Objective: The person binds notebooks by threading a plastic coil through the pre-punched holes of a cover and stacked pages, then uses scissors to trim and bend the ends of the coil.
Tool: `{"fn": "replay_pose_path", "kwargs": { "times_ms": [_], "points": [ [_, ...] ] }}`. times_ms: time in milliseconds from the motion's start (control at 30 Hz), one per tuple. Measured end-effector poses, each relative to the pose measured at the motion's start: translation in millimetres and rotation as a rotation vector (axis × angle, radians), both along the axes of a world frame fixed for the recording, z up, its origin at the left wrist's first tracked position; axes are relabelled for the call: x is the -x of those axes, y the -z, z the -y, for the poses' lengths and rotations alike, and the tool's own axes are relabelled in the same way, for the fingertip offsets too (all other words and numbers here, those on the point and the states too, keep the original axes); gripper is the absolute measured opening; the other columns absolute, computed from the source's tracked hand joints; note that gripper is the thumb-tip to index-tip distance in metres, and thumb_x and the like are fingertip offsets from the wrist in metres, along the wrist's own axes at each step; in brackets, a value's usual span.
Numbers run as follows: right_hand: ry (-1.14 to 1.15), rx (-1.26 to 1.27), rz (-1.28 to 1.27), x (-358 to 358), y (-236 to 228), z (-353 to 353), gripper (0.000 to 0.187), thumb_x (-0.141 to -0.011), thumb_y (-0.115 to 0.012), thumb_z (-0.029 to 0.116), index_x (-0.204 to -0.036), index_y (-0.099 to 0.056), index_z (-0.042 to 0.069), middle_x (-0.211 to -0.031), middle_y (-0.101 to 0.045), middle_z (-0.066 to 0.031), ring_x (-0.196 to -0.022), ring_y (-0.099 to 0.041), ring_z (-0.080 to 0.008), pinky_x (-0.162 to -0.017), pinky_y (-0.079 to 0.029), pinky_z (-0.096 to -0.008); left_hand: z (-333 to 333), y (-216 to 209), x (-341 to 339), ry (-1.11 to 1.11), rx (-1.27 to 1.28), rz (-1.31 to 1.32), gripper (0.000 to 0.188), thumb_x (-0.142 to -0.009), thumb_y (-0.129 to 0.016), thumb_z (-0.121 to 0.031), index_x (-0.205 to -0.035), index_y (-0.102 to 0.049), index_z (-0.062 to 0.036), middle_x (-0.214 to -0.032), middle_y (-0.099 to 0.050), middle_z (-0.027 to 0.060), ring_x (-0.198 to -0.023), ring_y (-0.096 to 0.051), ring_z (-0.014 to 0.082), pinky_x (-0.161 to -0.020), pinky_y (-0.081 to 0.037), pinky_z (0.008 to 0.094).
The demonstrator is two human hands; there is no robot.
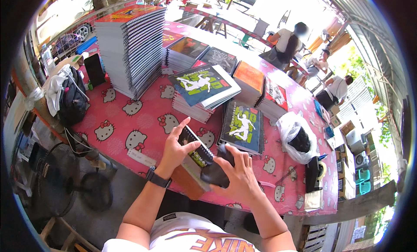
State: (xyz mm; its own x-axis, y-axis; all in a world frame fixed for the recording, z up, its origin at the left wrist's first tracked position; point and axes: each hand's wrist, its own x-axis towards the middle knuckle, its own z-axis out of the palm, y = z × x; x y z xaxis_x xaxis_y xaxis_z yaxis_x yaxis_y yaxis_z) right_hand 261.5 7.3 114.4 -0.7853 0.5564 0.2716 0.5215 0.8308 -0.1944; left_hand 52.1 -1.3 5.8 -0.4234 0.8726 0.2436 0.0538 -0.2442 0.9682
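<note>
My left hand [176, 150] grips a small dark spiral notebook [203, 153] with green on its cover, fingers along one side and thumb across the top. The notebook is tilted up, its coil edge facing my right hand. In my right hand [239, 173] is a black rounded object [217, 173], held against the end of the coil; its kind is blurred. Beneath them lies a brown block [187, 182] at the table's front edge. Just beyond is a spiral notebook [241, 126] with a dark blue cover and a white figure over green lettering.
A tall stack of spiral notebooks [130, 52] stands at the left of the pink patterned table [108, 117]. Further stacks, one topped by loose covers [204, 84], fill the middle. A plastic bag [297, 136] and tape roll [321, 170] are at right. Several people sit or stand beyond.
</note>
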Motion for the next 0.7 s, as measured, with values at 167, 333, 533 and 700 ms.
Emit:
{"fn": "replay_pose_path", "kwargs": {
  "times_ms": [167, 333, 533, 700],
  "points": [
    [0.110, -0.111, -0.210, -7, -11, -27, 0.078, -0.054, -0.078, 0.031, -0.122, -0.045, 0.013, -0.125, -0.041, -0.0160, -0.114, -0.039, -0.0342, -0.094, -0.031, -0.0472, 3, 4, 1, -0.008, -0.007, -0.019, 0.074, -0.069, -0.078, -0.020, -0.134, -0.045, -0.0127, -0.094, -0.050, 0.0044, -0.087, -0.049, 0.0140, -0.081, -0.042, 0.0275],
    [-0.097, 0.015, -0.045, -4, -5, -2, 0.076, -0.057, -0.077, 0.031, -0.123, -0.044, 0.012, -0.127, -0.039, -0.0160, -0.113, -0.040, -0.0339, -0.092, -0.031, -0.0467, 0, 3, 2, -0.009, -0.067, -0.070, 0.075, -0.069, -0.079, -0.024, -0.134, -0.044, -0.0122, -0.094, -0.051, 0.0044, -0.086, -0.050, 0.0139, -0.080, -0.042, 0.0281],
    [-0.111, 0.087, 0.015, -5, 9, 6, 0.080, -0.052, -0.080, 0.027, -0.122, -0.043, 0.010, -0.128, -0.039, -0.0157, -0.111, -0.040, -0.0334, -0.090, -0.031, -0.0461, -2, 2, 1, 0.048, -0.019, 0.005, 0.073, -0.070, -0.078, -0.024, -0.134, -0.044, -0.0116, -0.094, -0.051, 0.0043, -0.087, -0.050, 0.0137, -0.081, -0.042, 0.0282],
    [-0.001, -0.004, 0.023, -3, 2, -6, 0.084, -0.055, -0.078, 0.035, -0.126, -0.041, 0.010, -0.128, -0.041, -0.0144, -0.112, -0.041, -0.0316, -0.091, -0.030, -0.0448, 4, 4, 3, 0.037, -0.006, 0.021, 0.074, -0.069, -0.079, -0.023, -0.134, -0.044, -0.0116, -0.095, -0.051, 0.0056, -0.087, -0.049, 0.0149, -0.082, -0.042, 0.0283]
  ]
}}
